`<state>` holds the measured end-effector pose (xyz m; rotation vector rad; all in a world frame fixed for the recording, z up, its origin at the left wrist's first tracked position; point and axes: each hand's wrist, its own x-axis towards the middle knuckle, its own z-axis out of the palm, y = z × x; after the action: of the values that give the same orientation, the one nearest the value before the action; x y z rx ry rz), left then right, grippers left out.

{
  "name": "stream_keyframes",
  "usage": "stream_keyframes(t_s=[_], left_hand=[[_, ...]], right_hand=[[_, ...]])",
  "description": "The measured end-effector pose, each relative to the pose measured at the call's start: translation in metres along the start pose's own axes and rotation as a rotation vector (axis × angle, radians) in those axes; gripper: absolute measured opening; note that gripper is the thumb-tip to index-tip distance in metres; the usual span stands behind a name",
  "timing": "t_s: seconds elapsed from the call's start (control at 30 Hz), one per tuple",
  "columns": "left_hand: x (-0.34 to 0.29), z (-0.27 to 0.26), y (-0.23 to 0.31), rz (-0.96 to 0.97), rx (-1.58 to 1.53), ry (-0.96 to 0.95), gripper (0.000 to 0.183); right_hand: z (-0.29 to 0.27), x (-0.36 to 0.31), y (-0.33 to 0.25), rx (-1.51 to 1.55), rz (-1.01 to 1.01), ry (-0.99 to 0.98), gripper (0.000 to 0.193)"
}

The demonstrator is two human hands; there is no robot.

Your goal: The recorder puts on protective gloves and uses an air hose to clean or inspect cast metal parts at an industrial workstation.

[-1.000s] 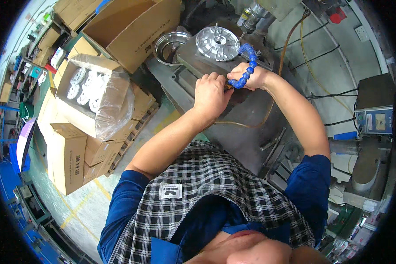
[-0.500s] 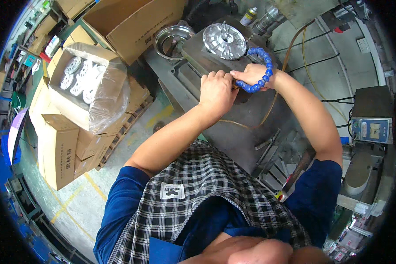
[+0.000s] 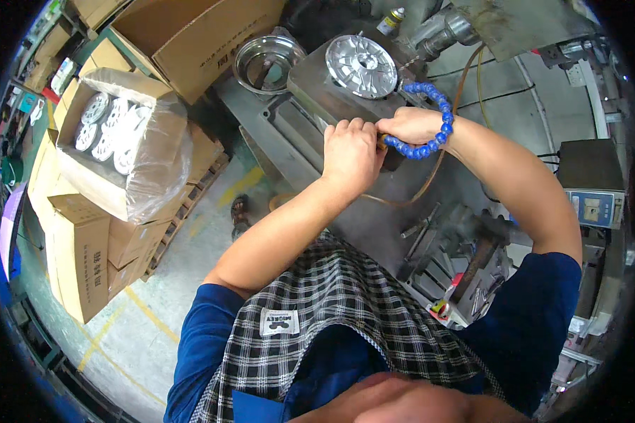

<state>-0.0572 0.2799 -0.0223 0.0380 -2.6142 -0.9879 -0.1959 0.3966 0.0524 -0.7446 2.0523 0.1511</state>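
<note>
Disc (image 3: 362,65), silver and ribbed (round, so no long axis), sits over the metal block (image 3: 312,79) at twelve o'clock from the left hand (image 3: 351,151), eleven from the slightly nearer right hand (image 3: 410,125). Both curl beside the blue hose (image 3: 446,127); what they grip, I cannot tell.

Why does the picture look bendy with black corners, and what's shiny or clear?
In the head view, the wide fisheye lens bends straight edges near the rim, with black around the round image; also in the head view, bright glints show on the metal disc and steel bowl, while the blue beaded hose looks fairly sharp.
</note>
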Motion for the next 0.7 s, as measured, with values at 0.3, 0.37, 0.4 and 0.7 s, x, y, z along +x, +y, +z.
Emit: stream_keyframes(t_s=[0.3,0.37,0.4,0.7], left_hand=[[0.002,-0.004,-0.001,-0.005,-0.035,-0.048,0.024],[0.003,-0.003,-0.001,-0.006,-0.035,-0.047,0.024],[0.003,-0.003,-0.002,-0.008,-0.033,-0.048,0.025],[0.004,-0.005,-0.001,-0.003,-0.018,-0.029,0.031]], right_hand=[[0.0,-0.006,-0.007,0.348,0.114,0.07,0.046],[0.001,-0.004,-0.002,0.313,0.099,0.079,0.045],[0.002,-0.002,0.0,0.306,0.1,0.08,0.045],[0.007,-0.009,-0.003,0.415,0.258,0.16,0.066]])
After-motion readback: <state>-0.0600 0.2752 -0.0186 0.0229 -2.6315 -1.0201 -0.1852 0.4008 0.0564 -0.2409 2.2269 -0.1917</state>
